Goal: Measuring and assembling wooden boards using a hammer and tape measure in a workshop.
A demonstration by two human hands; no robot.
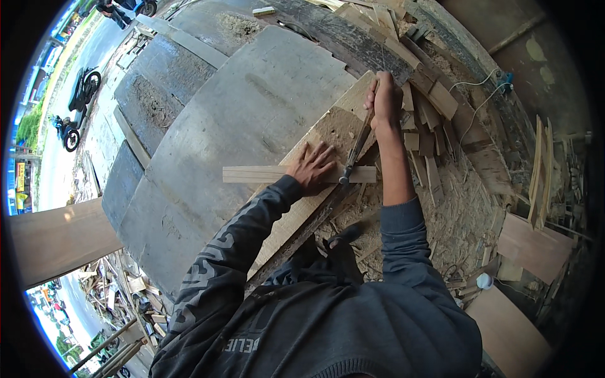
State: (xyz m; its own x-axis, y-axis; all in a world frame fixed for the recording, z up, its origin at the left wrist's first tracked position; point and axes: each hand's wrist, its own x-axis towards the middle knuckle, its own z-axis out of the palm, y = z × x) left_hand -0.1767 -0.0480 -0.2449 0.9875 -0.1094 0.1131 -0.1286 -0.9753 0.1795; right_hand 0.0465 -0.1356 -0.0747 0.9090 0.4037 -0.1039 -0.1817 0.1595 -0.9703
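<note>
My left hand (310, 169) lies with fingers spread on a narrow pale wood strip (255, 174), pressing it against a thick board (337, 129) dusted with sawdust. The strip crosses the board at an angle, and its right end sticks out past the board's near edge. My right hand (383, 101) is closed round the far end of a hammer (356, 151) with a dark handle. Its round shiny metal head is down at the strip, close to the right of my left fingers. I cannot tell whether the head touches the wood.
A large grey sheet (233, 94) covers the worktop to the left. Wood offcuts (435, 107) are piled at the far right, with shavings (441, 233) over the ground. A white cord (472, 85) hangs nearby. Motorbikes (82, 94) and a person (113, 12) are at the upper left.
</note>
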